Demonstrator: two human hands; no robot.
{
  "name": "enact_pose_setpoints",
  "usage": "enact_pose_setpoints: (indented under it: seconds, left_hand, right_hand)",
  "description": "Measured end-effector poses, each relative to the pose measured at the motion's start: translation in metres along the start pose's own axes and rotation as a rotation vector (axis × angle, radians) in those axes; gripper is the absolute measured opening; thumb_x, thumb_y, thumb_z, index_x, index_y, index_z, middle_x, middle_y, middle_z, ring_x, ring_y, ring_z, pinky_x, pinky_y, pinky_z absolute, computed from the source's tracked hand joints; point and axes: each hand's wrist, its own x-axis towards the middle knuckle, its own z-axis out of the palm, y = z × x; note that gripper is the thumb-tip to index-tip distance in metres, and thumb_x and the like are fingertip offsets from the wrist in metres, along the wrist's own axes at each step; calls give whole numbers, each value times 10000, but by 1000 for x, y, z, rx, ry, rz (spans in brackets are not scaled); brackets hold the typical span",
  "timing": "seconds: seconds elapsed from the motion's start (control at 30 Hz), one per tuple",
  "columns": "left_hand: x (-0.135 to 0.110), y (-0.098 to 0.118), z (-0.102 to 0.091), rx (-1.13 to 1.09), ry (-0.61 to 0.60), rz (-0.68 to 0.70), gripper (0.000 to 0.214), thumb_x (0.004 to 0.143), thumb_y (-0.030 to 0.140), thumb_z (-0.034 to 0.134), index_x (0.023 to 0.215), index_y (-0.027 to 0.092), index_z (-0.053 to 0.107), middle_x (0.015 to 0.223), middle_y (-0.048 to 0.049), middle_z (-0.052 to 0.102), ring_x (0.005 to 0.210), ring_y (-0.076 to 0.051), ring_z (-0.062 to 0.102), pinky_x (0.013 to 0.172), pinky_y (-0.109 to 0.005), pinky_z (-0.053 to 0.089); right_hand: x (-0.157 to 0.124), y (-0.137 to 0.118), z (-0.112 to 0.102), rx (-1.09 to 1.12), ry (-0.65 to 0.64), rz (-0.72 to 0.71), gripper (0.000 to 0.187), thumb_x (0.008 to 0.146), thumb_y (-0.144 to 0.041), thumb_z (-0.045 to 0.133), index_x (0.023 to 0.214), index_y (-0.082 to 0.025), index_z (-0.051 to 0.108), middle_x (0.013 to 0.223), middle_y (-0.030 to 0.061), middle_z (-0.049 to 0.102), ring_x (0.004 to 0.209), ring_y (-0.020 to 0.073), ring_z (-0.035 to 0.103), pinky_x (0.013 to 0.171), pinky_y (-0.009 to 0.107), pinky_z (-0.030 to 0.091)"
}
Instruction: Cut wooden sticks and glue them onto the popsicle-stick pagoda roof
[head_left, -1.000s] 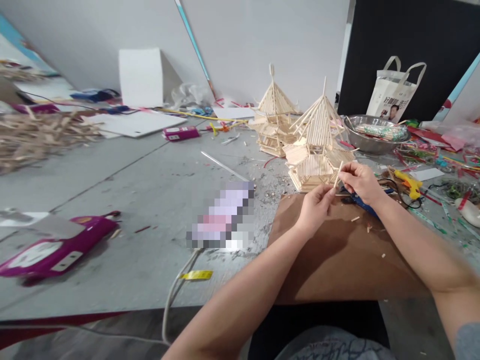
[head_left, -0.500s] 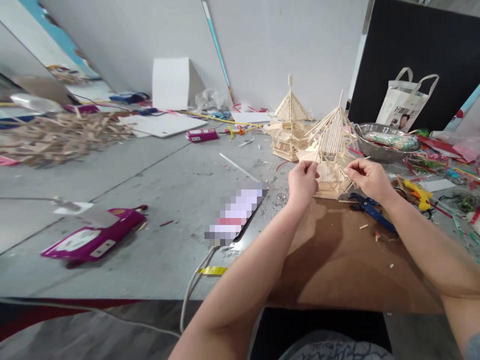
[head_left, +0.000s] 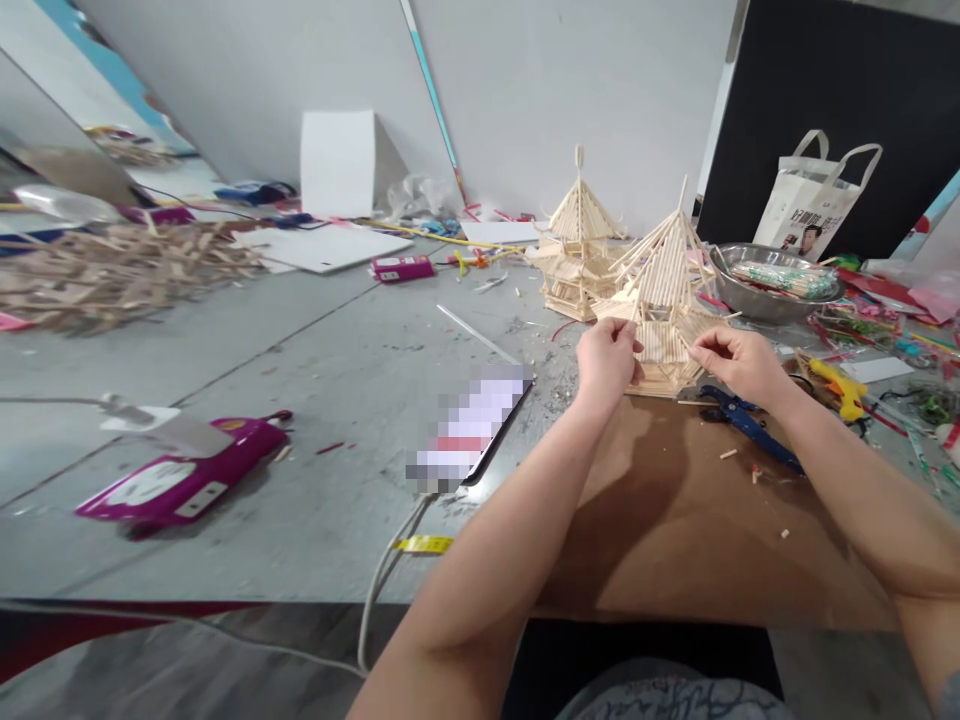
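Note:
A small pavilion model (head_left: pixel 664 270) built of thin pale wooden sticks stands at the back edge of the brown board. My left hand (head_left: pixel 609 362) is closed at its front left, fingers pressed against the sticks of the lower part. At its front right, my right hand (head_left: pixel 739 362) pinches with thumb and forefinger at the lower roof edge; whatever is between these fingertips is too small to make out. Blue-handled cutters (head_left: pixel 754 430) lie below my right hand. Behind the model on the left is a second, similar stick pavilion (head_left: pixel 577 245) with a finial on top.
Left of my arm lies a phone (head_left: pixel 476 425) with a cable. A purple device (head_left: pixel 187 470) is farther left, a heap of sticks (head_left: pixel 127 270) behind it. At right are a metal bowl (head_left: pixel 776 300) of packed sticks, a yellow glue gun (head_left: pixel 840 388) and a tote bag (head_left: pixel 810 205).
The view has shifted very slightly. My right hand has moved slightly down; my left hand stays at the pavilion's front left.

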Motion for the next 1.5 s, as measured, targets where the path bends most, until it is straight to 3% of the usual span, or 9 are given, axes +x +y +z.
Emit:
enact_pose_setpoints:
  seconds: [0.13,0.33,0.5,0.7,0.8,0.9,1.07,1.2,1.5]
  left_hand:
    - [2,-2,0,115,10,39,129,812,214,424,756,150,522,608,16,561,317,-40,445,372,-188,335]
    - [7,-1,-2,545,80,217,199,783,157,445,884,154,616,627,-54,626,623,-142,583,655,-271,429]
    - [4,9,-4,712,50,254,325,787,150,429,1067,168,592,727,-111,662,722,-194,616,698,-312,435]
    - [5,10,-4,766,53,297,348,796,162,418,1105,201,573,756,-107,662,742,-208,616,701,-323,442]
    - [5,9,-4,799,59,299,334,796,169,420,1088,214,577,732,-96,655,731,-210,615,687,-317,442]
    - [4,12,-6,841,48,292,321,800,175,411,1073,211,577,740,-102,654,727,-222,616,676,-320,438]
    - [3,14,-7,887,28,281,302,813,203,392,1052,222,575,740,-96,652,705,-219,612,642,-300,427]
    - [3,13,-6,925,24,287,305,813,214,385,1060,223,564,764,-95,652,708,-217,610,626,-289,414]
    - [2,14,-7,969,-2,334,233,815,217,383,946,239,575,748,-69,654,674,-203,609,579,-257,378]
  right_hand:
    - [-2,5,1,-27,-23,17,228,728,-379,541,698,-161,599,553,-22,512,496,77,394,501,233,320]
    - [-3,9,5,-39,-22,27,242,723,-402,547,710,-168,607,563,-20,533,511,86,421,511,232,328]
    - [-4,11,11,-39,-39,15,243,735,-401,541,715,-168,608,578,-19,557,507,84,428,503,227,326]
    - [-5,9,13,-9,-39,3,198,721,-366,560,689,-175,603,555,-27,545,505,84,446,508,229,343]
    - [2,4,21,130,31,101,180,690,-357,583,654,-181,572,512,-45,503,438,71,430,454,222,339]
    - [11,-6,35,436,109,267,203,693,-385,576,703,-184,550,513,-59,486,334,48,386,343,206,270]
    - [24,-26,59,763,92,421,140,720,-313,568,765,-189,519,489,-74,485,258,36,335,274,191,170]
    - [34,-29,68,901,165,475,44,760,-237,500,744,-196,491,457,-83,453,261,36,299,285,189,164]
    - [52,-28,80,1047,246,568,112,732,-211,540,646,-199,468,406,-97,359,297,39,252,318,208,145]
